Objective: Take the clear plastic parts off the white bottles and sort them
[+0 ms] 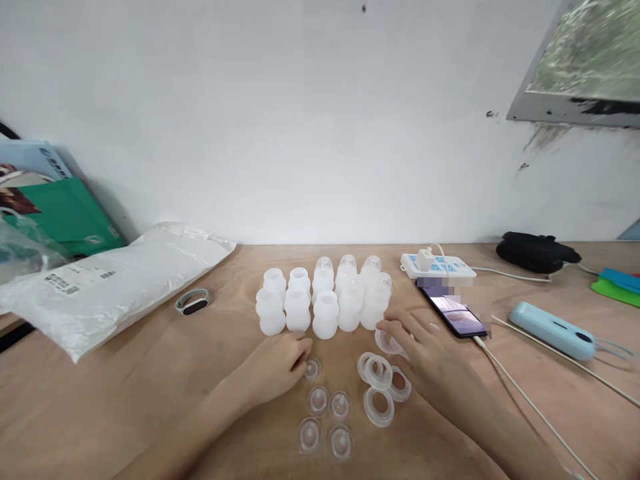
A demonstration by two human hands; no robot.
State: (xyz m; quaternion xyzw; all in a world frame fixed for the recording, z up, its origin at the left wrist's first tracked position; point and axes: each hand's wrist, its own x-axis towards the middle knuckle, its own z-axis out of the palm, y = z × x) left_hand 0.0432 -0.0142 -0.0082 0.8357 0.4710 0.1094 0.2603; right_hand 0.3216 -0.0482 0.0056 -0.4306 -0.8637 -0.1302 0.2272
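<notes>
Several small translucent white bottles (325,300) stand in two rows at the middle of the wooden table (150,373). My left hand (277,363) lies just in front of them, fingers curled, its tips touching a clear nipple (313,369). More clear nipples (325,420) lie nearer me. My right hand (425,353) rests palm down, fingers closed on a translucent ring (389,343). Other rings (379,390) lie beside it.
A big white plastic bag (115,283) lies at the left, a wristband (192,302) next to it. At the right are a phone (453,310) on a cable, a power strip (437,265), a black pouch (535,252) and a light blue device (553,330).
</notes>
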